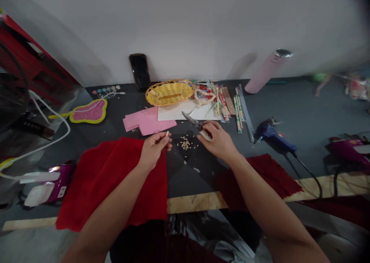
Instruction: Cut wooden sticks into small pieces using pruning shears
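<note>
Left hand (154,149) pinches a short pale stick piece (167,133) between thumb and fingertips, just above the desk (115,126). Right hand (216,139) closed on metal-bladed scissors (191,120), a pale strip (205,135) held with them. Small cut bits (185,142) lie heaped between the hands. Beyond, a row of uncut wooden sticks (237,114) remains, apparently unworked.

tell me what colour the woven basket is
The woven basket is yellow with an open weave, seen best in the head view.

Head-worn view; forward, down onto hands (154,149) (218,141)
</note>
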Available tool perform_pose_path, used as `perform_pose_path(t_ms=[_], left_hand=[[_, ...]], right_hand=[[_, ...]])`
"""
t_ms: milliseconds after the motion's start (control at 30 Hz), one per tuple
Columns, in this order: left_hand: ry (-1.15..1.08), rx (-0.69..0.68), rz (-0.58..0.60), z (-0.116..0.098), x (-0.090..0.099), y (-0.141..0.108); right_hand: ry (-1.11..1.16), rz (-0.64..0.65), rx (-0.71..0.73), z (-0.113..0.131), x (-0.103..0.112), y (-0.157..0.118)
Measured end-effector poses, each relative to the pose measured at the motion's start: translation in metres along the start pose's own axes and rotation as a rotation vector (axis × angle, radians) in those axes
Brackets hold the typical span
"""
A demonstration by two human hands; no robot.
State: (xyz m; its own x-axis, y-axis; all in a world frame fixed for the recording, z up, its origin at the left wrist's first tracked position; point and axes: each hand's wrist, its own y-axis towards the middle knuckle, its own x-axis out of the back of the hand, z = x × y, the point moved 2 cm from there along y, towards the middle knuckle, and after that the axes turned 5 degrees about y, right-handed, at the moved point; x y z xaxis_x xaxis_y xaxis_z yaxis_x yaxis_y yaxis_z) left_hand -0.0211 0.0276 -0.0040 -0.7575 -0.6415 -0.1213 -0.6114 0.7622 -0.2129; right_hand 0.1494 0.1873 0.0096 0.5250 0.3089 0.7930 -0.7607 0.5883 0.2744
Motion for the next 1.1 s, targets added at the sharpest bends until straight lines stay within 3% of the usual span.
perform_pose_path(t_ms=[233, 467, 1100], left_hand=[[-0.053, -0.008, 0.008, -0.005, 0.0, -0.002], [-0.053, -0.019, 0.003, -0.003, 0.0, -0.003], [0.057, -0.115, 0.005, -0.008, -0.002, -0.008]], right_hand=[[0.043, 0.111, 0.2, 0.021, -0.004, -0.009], [-0.09, 0.239, 0.225, 0.032, -0.007, -0.014], [-0.181, 0.188, 0.309, 0.037, -0.009, -0.018]])
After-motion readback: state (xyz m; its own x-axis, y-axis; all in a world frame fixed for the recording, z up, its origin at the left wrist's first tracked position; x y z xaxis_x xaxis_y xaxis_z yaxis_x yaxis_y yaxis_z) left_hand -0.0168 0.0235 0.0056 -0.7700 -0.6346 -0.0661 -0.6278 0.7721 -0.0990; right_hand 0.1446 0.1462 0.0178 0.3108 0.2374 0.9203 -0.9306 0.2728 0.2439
